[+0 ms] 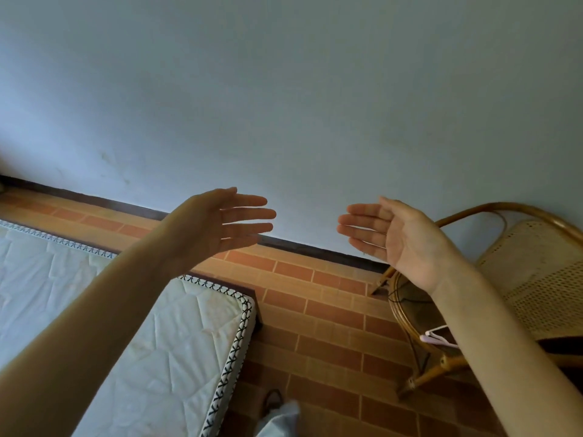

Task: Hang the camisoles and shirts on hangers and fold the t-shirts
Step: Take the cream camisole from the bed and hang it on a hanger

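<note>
My left hand (pixel 220 222) and my right hand (pixel 394 234) are raised in front of the pale wall, palms facing each other, fingers straight and slightly spread. Neither holds anything, and a gap of wall shows between the fingertips. A pink and white hanger (pixel 437 337) lies on the seat of the rattan chair (pixel 536 272) at the right, partly hidden behind my right forearm. No camisole, shirt or t-shirt is in view.
A bare white quilted mattress (pixel 142 342) with patterned edging fills the lower left. Orange brick-pattern floor tiles (pixel 315 310) run between mattress and chair. A dark skirting board (pixel 315 249) lines the wall. My leg and shoe (pixel 277 411) show at the bottom.
</note>
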A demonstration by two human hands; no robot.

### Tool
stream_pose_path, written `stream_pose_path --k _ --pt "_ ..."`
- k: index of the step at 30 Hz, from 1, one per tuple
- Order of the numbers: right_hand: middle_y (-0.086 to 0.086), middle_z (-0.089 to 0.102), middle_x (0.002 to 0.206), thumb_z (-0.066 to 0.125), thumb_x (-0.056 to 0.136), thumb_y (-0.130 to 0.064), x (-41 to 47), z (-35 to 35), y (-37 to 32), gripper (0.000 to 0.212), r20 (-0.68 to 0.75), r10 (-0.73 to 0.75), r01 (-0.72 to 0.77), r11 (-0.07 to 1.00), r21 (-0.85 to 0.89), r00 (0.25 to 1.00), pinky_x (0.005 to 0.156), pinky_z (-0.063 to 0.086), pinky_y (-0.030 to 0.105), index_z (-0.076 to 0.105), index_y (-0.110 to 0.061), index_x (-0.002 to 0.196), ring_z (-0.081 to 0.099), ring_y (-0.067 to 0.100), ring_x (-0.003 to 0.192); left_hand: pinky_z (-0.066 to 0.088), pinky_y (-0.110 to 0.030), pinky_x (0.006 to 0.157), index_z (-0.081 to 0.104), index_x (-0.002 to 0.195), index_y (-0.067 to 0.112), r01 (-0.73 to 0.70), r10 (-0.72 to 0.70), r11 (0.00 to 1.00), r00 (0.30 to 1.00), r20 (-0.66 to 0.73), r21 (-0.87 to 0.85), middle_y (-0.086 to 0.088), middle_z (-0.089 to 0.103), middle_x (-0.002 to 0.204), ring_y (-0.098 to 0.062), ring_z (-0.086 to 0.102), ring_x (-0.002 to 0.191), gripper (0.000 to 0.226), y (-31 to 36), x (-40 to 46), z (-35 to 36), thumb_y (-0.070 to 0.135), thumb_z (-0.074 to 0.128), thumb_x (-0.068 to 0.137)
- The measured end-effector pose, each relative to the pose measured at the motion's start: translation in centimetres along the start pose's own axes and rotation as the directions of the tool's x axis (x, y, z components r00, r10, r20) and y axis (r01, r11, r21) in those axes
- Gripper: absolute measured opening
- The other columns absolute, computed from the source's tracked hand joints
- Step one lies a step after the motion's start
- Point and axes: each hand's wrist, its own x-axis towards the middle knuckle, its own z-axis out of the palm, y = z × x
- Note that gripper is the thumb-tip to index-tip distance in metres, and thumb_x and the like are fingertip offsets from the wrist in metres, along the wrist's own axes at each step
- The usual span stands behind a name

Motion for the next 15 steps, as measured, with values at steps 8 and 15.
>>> stream_pose_path --k 8,15 --pt "0.012 0.073 0.11 0.032 0.106 -0.032 11.5 -2.0 -3.9 0.043 -0.009 0.0 0.0 1.0 -0.028 1.0 0.091 0.056 0.034 0.066 -0.006 0.113 0.071 0.024 0.103 0.052 -0.042 0.095 0.061 0.124 0.006 -0.01 0.01 1.0 0.996 0.093 -0.001 -0.012 0.069 0.121 -0.029 0.066 0.111 0.045 3.0 13.2 -1.9 0.031 0.029 0.104" --pt "0.015 0.073 0.111 0.035 0.104 -0.03 23.8 0.2 -8.8 0.042 0.052 -0.02 0.022 0.999 -0.027 0.998 0.089 0.056 0.034 0.066 -0.003 0.113 0.071 0.025 0.103 0.054 -0.04 0.093 0.061 0.123 0.005 -0.033 0.033 0.999 0.998 0.057 0.006 -0.012 0.069 0.12 -0.029 0.067 0.11 0.045 8.6 23.2 -7.0 0.029 0.029 0.105"
